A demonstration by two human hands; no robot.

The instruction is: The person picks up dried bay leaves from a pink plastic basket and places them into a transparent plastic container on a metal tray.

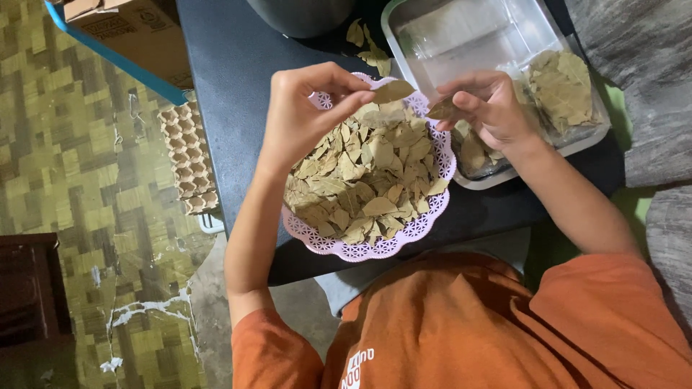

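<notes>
The left hand (299,115), at centre frame, pinches a single dried bay leaf (393,91) between thumb and fingertips, just above the pink lace-edged plate (375,248). The right hand (490,108), right of it, is closed on another leaf (441,109) over the clear plastic tray (461,36). The plate remains heaped with leaves, while the tray holds only two small piles (562,86), so the sorting looks early, with most leaves left.

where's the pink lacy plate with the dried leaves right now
In the head view the pink plate sits at the centre on the dark table, just below the left hand and beside the clear tray at its upper right.
</notes>
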